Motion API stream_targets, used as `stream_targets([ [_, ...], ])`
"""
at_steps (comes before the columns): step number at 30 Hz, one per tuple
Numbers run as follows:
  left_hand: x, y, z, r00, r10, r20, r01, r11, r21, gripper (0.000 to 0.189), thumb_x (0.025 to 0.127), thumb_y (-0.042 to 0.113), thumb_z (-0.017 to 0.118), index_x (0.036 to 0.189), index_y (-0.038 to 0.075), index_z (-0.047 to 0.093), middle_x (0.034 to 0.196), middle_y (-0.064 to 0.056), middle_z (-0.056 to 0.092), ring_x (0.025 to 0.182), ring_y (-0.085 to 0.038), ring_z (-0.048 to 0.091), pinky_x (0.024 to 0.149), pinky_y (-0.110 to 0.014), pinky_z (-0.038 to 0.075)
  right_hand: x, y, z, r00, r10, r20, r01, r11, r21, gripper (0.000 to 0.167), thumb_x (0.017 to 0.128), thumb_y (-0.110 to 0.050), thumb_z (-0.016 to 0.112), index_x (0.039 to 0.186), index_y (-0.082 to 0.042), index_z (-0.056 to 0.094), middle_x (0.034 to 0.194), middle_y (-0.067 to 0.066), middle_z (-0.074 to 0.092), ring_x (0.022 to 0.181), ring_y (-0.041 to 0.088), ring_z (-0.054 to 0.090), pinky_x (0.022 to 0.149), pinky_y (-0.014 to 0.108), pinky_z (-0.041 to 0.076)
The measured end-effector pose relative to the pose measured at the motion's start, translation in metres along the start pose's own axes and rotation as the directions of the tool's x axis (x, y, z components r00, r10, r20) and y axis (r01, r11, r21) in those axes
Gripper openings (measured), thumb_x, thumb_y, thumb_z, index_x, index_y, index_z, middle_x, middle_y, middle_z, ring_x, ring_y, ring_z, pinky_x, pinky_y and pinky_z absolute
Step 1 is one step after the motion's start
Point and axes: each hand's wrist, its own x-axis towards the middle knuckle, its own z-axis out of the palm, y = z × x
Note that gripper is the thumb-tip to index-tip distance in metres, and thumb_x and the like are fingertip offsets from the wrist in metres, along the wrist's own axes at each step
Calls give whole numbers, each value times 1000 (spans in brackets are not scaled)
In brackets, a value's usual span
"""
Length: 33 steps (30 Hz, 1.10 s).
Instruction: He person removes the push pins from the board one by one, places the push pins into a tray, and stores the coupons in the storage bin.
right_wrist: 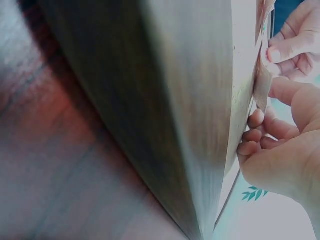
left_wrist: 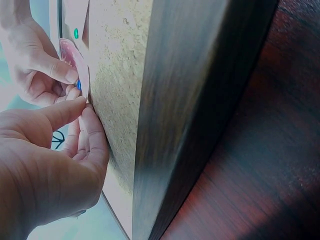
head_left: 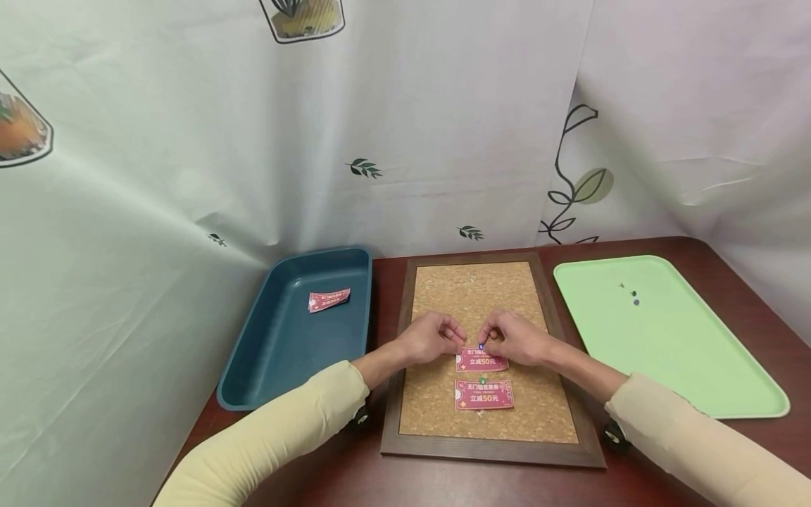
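Both hands work at a pink coupon (head_left: 481, 361) on a cork board (head_left: 437, 296) with a brown wooden frame. My left hand (head_left: 434, 336) pinches the coupon's upper left corner between thumb and forefinger; in the left wrist view the coupon (left_wrist: 75, 59) curves away from the cork. My right hand (head_left: 516, 338) pinches a blue pushpin (head_left: 481, 346) at the coupon's top edge, and the blue pin (left_wrist: 79, 85) shows by the thumb. Whether its point is in the cork is hidden. Below, a second pink coupon (head_left: 484, 398) hangs under a green pushpin (head_left: 483, 380).
Left of the board stands a dark blue tray (head_left: 298, 366) with more pink coupons (head_left: 329, 300) in it. On the right lies a light green tray (head_left: 684, 352) holding a few small pins (head_left: 636, 302). A white printed curtain (head_left: 431, 141) closes off the back of the table.
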Motion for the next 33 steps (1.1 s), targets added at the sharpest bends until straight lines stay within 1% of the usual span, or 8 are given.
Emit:
stream_targets([
  [7,1,-1,1,1000,1,2,-1,1000,-5,11,92,-7,77,102,-2,74,86,-4,72,77,-9,62,66,-19,48,1,3,-1,999,-35,-2,35,999,-2,11,97,9,66,99,-1,71,94,6,59,87,19,52,72,28,44],
  [18,1,0,0,1000,-3,6,3,1000,-5,11,93,-7,77,101,-2,74,87,-5,72,77,-9,62,66,-20,47,3,5,-1,999,-48,-13,48,999,-16,13,96,9,69,95,-3,74,87,3,57,84,18,51,71,27,42],
  [24,2,-1,0,1000,-6,12,6,1000,-4,11,93,-6,77,101,-1,73,87,-5,71,77,-9,62,66,-20,47,3,6,-1,998,-57,-26,56,998,-25,12,97,7,70,96,-4,74,86,2,57,83,18,51,71,28,41],
  [30,3,-2,0,1000,-11,12,11,1000,-7,11,93,-6,77,103,-2,73,87,-4,72,78,-10,63,67,-20,48,4,7,0,995,-84,-46,83,996,-39,12,97,7,71,96,-5,75,85,1,58,83,17,51,72,28,42],
  [33,4,-2,0,1000,-10,14,11,1000,-8,11,93,-6,77,103,-1,73,87,-4,72,78,-10,64,67,-20,48,3,8,-1,994,-104,-40,103,994,-41,12,96,7,72,95,-5,75,85,0,58,83,17,51,72,28,42],
])
